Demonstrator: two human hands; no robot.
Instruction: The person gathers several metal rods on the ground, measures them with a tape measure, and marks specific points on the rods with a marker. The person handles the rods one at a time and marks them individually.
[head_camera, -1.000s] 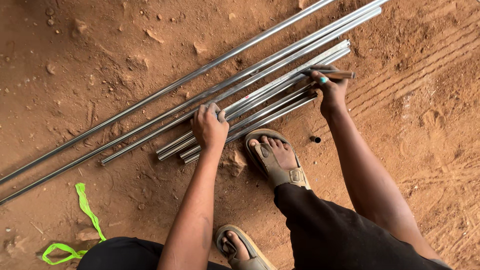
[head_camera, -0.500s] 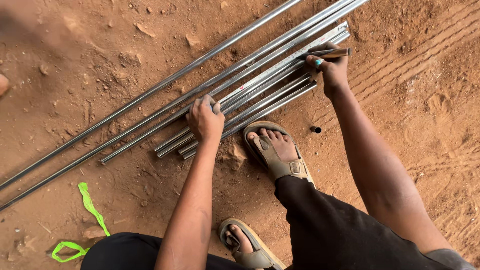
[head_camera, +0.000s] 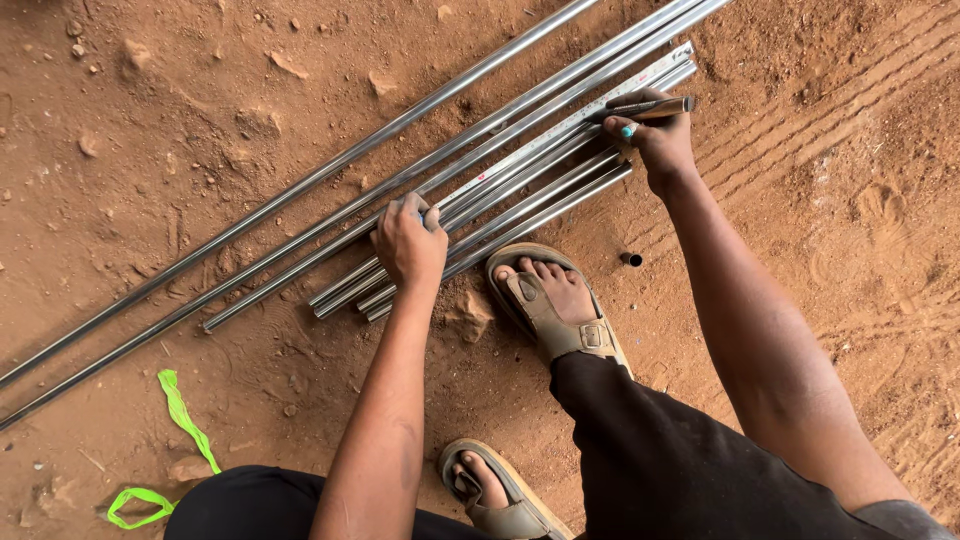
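We pin the tape measure (head_camera: 560, 135) on the short pipes (head_camera: 520, 205) with our left hand (head_camera: 408, 240); right hand (head_camera: 655, 140) grips a marker (head_camera: 650, 108). Keep tape flat, mark squarely.

You're working over reddish-brown dirt (head_camera: 150, 150), streaked with tyre-track ridges toward its right edge. Shiny silver-grey metal tubes (head_camera: 330, 225) are gleaming. Neon-green strap (head_camera: 180, 410) is lying near the bottom-left corner. You're wearing tan-brown sandals (head_camera: 545, 320), black trousers (head_camera: 680, 470), turquoise ring (head_camera: 628, 130).

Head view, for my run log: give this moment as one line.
left hand: pressing steel tubes | right hand: holding marker on tubes | sandalled foot beside tubes | ground: red dirt
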